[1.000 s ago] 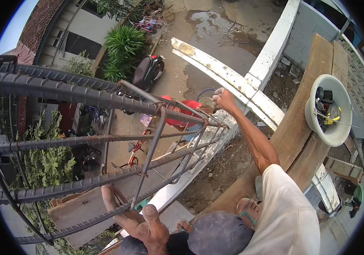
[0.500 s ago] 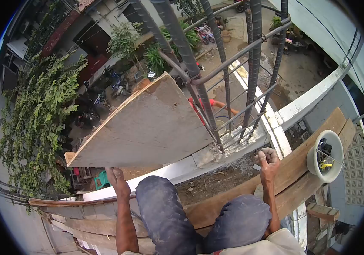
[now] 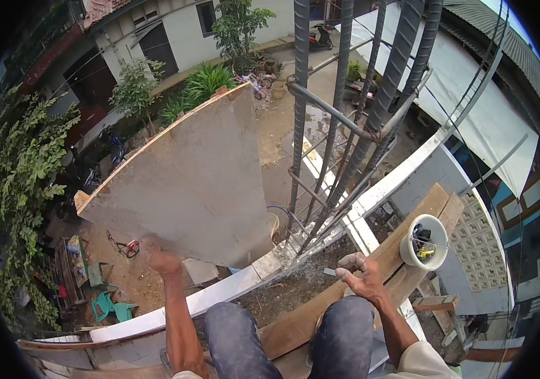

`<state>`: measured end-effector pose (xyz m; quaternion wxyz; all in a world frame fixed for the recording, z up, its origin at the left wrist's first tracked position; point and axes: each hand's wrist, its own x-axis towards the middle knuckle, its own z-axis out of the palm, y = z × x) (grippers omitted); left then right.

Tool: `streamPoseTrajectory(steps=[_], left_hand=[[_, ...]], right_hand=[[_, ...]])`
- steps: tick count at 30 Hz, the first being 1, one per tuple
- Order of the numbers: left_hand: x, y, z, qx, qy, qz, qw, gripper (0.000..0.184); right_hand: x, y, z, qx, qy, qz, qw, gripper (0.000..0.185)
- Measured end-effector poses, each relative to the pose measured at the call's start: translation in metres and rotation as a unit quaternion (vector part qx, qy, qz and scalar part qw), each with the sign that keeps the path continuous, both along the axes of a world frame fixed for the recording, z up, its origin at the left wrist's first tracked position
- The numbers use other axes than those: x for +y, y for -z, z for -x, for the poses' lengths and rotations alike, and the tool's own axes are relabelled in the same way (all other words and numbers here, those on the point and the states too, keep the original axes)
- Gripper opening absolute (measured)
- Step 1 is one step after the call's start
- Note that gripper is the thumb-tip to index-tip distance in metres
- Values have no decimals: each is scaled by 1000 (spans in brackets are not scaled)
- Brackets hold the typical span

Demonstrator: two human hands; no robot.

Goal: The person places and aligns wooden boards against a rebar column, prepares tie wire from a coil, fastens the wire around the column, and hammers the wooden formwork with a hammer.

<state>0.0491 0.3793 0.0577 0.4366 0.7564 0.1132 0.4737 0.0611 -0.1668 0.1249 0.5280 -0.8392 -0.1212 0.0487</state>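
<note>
A large grey-faced plywood board point(image 3: 188, 170) with a pale wooden edge stands tilted in front of me, its lower right end by the white wall top point(image 3: 232, 287). My left hand point(image 3: 161, 256) is at its lower left edge, closed on the board; motion smears the fingertips and the far side is hidden. Above my right knee, my right hand point(image 3: 359, 276) has loosely bent fingers, apart from the thumb, and nothing shows between them. It is over the wooden planks point(image 3: 320, 303). Right of the board rise ribbed steel rebars point(image 3: 301, 107) tied with hoops.
A white bucket point(image 3: 407, 252) holding small black and yellow items sits on the planks to my right. Far below are green plastic chairs point(image 3: 104, 306), a small bicycle point(image 3: 123, 245) and a leafy tree point(image 3: 17, 189). A white ledge point(image 3: 402, 174) runs off beyond the rebars.
The board has shifted left and turned more upright with my left hand on it. My right hand has opened from a closer curl. My view has tilted up, and the red-clad person is out of sight.
</note>
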Motion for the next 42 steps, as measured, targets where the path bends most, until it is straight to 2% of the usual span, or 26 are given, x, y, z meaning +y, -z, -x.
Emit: streamPoseTrajectory(steps=[2, 4, 5, 7, 8, 10, 14, 17, 18, 22, 24, 27, 31, 35, 38, 40, 41, 42], left_hand=[[-7, -83, -24, -2, 80, 66, 995, 45], [-66, -212, -48, -138, 108, 269, 947, 54], [-59, -242, -55, -149, 116, 266, 945, 54], [-42, -287, -66, -101, 145, 270, 946, 66], [-49, -327, -72, -116, 155, 267, 944, 66], [-74, -413, -81, -99, 142, 238, 956, 68], [-85, -534, -100, -109, 193, 222, 949, 66], [-99, -623, -114, -93, 200, 251, 943, 59], [-103, -654, -122, -94, 201, 241, 945, 57], [-136, -789, -136, -105, 219, 236, 941, 56], [-136, -831, -147, -105, 229, 222, 942, 58], [-152, -917, -158, -101, 209, 204, 951, 64], [-163, -1005, -173, -114, 264, 231, 930, 74], [-181, -1081, -176, -102, 320, 254, 907, 69], [-182, -1121, -191, -116, 352, 260, 892, 66], [-195, -1142, -184, -119, 331, 222, 909, 71], [-138, -1153, -229, -85, 532, 261, 801, 71], [-151, -1153, -220, -104, 451, 238, 854, 69]], right_hand=[[-10, -39, 12, 12, 12, -10, 1000, 24], [-16, -93, 24, 119, 49, -3, 992, 25], [-21, -119, 31, 133, 61, -2, 989, 26], [-24, -181, 38, 181, 89, -13, 979, 24], [-25, -220, 40, 203, 106, 0, 974, 25], [-37, -270, 44, 174, 110, -1, 979, 24], [-56, -378, 39, 157, 138, -8, 978, 23], [-60, -469, 17, 48, 162, -38, 985, 27], [-58, -505, 9, 45, 161, -42, 985, 27], [-48, -623, -38, 32, 176, -166, 970, 24], [-45, -668, -68, -32, 166, -183, 968, 25], [-47, -720, -117, -57, 118, -264, 956, 29], [-35, -771, -185, -52, 43, -344, 937, 47], [-17, -796, -259, -44, -45, -357, 932, 65], [9, -824, -281, -9, -87, -364, 927, 74], [24, -813, -313, 7, -118, -405, 907, 75], [29, -816, -316, 31, -111, -400, 909, 72], [32, -815, -324, 39, -114, -401, 908, 69]])
